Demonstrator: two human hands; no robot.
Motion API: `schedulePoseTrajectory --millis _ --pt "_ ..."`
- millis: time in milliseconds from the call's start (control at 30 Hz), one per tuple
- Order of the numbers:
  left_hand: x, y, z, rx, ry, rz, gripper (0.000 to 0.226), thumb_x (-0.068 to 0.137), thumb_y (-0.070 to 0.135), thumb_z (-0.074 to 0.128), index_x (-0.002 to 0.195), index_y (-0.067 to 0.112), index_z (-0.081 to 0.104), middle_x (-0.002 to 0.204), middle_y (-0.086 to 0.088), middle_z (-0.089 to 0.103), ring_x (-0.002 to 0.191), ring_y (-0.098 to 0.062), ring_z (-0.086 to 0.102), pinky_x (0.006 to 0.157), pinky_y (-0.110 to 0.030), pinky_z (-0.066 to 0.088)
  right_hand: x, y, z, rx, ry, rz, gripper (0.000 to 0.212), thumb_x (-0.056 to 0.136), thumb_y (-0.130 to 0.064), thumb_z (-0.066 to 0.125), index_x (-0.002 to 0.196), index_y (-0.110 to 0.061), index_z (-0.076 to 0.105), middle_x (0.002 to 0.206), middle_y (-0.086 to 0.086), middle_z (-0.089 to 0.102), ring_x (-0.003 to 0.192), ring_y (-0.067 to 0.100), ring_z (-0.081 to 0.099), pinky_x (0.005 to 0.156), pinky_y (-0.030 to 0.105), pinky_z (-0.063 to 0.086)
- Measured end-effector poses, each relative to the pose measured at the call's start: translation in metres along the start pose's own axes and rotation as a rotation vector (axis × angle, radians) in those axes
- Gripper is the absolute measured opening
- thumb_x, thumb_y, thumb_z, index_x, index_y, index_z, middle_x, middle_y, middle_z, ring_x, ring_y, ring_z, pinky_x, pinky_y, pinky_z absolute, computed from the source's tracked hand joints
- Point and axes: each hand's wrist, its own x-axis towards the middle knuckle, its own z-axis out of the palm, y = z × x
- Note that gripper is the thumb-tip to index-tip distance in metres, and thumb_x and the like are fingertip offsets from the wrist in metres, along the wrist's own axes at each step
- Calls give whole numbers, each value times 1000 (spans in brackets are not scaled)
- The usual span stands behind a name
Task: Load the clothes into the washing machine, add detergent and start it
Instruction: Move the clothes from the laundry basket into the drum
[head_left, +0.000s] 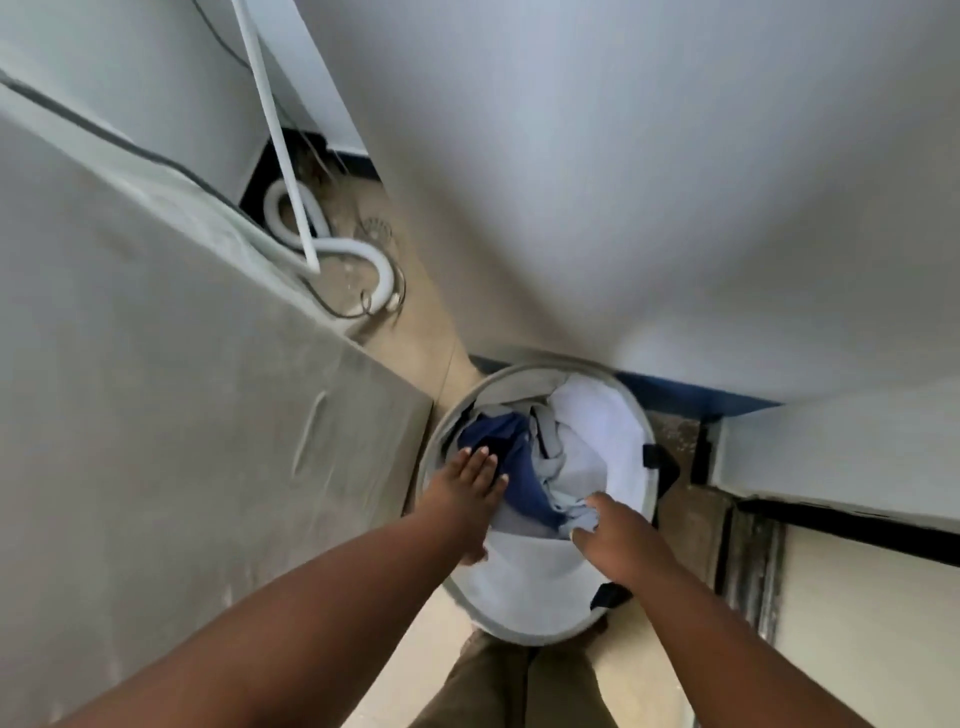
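A round grey laundry basket (519, 616) stands on the floor in front of me, filled with clothes: a dark blue garment (519, 467), a white piece (592, 415) and a pale blue cloth (576, 512). My left hand (467, 480) lies flat, fingers spread, on the dark blue garment at the basket's left rim. My right hand (618, 540) reaches in from the right and pinches the pale blue cloth. The washing machine (171, 395), under a grey cover, fills the left side; its lid is shut.
White walls rise ahead and to the right. A white drain hose (358, 260) and a thin white pipe (270, 114) lie behind the machine near a floor drain. A dark door threshold (748, 566) runs on the right. My trouser legs show below the basket.
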Motion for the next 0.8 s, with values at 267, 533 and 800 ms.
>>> schedulePoseTrajectory --millis 267,533,800 --pt "146 1 46 -392 12 -99 89 91 47 52 152 19 -7 160 -8 -15 146 -33 -13 117 -49 6 131 24 72 -171 -19 17 44 87 -28 56 127 -12 46 125 13 54 116 34 54 87 36 44" --pt "210 -9 80 -417 157 -266 93 87 35 61 152 30 -5 158 -11 -17 144 -40 2 111 -62 17 190 51 119 -453 -30 95 67 80 -35 63 136 -14 32 132 15 43 121 43 43 101 44 35" --pt "246 -22 112 -450 153 -324 66 98 33 39 153 26 3 145 -22 35 125 -42 44 101 -49 38 226 69 135 -326 -127 140 105 84 -26 65 151 -23 -15 143 18 36 126 34 46 103 47 43"
